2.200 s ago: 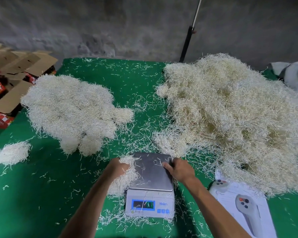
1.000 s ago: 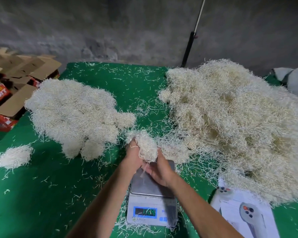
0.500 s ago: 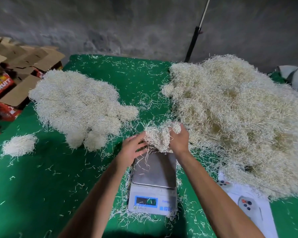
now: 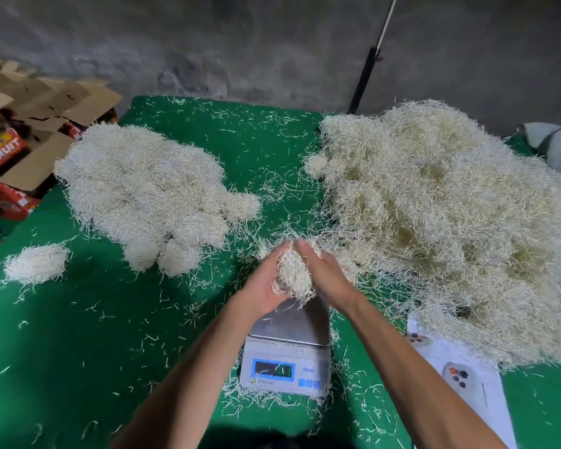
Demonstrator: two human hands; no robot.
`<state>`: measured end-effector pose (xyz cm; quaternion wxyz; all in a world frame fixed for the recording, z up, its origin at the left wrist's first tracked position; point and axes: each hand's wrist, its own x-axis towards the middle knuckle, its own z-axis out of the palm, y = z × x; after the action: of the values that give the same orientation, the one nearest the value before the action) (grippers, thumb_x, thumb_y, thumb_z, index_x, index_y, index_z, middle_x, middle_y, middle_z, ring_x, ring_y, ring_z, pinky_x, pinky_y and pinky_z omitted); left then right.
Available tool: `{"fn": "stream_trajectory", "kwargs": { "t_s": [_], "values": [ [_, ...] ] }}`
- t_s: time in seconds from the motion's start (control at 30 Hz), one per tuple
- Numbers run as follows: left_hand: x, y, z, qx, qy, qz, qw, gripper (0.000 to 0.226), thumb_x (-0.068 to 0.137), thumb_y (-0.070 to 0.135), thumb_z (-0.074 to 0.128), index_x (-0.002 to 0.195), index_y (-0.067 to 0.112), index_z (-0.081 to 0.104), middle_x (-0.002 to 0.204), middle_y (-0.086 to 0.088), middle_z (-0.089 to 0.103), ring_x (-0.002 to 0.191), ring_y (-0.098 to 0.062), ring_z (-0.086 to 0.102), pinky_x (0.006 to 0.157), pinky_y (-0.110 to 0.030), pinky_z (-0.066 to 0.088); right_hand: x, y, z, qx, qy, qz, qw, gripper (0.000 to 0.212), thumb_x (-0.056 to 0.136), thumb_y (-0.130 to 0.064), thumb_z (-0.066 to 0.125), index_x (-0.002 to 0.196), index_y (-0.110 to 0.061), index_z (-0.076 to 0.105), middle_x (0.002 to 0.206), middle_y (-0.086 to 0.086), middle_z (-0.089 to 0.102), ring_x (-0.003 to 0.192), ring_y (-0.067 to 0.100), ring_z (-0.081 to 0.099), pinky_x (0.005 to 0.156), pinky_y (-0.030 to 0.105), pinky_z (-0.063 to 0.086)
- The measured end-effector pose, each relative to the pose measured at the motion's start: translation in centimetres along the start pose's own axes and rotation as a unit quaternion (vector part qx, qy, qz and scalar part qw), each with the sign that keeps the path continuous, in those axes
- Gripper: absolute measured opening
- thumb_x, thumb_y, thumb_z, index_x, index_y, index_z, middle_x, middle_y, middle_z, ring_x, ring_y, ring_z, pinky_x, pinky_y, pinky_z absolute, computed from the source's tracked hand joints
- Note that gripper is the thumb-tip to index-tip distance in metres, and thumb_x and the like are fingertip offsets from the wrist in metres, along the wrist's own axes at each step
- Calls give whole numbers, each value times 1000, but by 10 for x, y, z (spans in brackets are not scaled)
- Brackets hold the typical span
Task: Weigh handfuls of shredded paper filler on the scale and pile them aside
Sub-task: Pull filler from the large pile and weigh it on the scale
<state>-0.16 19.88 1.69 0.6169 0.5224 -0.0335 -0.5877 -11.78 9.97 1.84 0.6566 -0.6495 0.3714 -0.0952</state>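
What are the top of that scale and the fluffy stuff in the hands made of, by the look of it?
The scale's platform looks like brushed steel: grey, dull sheen. Its body seems white plastic. The handful of filler looks like thin, matte, cream paper shreds, though that is a guess from their look.

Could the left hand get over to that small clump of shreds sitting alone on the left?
Probably yes, but not freely: the left hand and right hand are cupping a wad above the scale. The cloth towards the small clump holds only stray shreds.
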Motion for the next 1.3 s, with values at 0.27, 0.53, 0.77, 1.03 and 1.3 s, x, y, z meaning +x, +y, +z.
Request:
{"fn": "stream_trajectory", "kwargs": {
  "t_s": [0.27,0.53,0.77,1.03,1.3],
  "values": [
    [5,1,-20,107,58,6,993,121,69,71,80,160,24,16,162,-7,28,147,-31,33,120,-50,31,-15,28,-17,-7,78,-56,995,29,93,-21,67,121,-23,63,113,-5,69,104,9,68,88,28,57],
    [-1,-23,-48,361,156,71,916,105,77,42,85,158,12,25,161,-17,31,142,-34,40,114,-42,35,-23,67,-23,-29,192,-19,981,40,96,-15,70,133,-9,56,132,6,60,112,26,67,99,37,56],
    [-18,-42,-82,352,127,184,909,73,85,60,68,139,13,55,114,8,69,99,-15,71,72,-24,59,-52,108,-28,-92,228,-6,969,59,101,-63,47,141,-20,56,106,-23,69,93,-2,66,98,31,47],
    [-13,-125,-138,529,237,183,794,25,104,20,42,91,12,62,99,-5,65,94,-24,62,82,-44,51,-85,213,-22,-504,115,96,850,63,110,-38,17,163,-14,-5,169,6,-16,157,22,-12,128,42,-1],
    [-30,-167,-157,638,188,205,718,48,105,16,47,153,15,42,166,3,23,154,-12,13,124,-26,2,-85,216,-16,-542,128,103,824,63,109,-39,14,162,-17,-12,167,5,-22,155,22,-18,128,43,-4]
  ]
}}
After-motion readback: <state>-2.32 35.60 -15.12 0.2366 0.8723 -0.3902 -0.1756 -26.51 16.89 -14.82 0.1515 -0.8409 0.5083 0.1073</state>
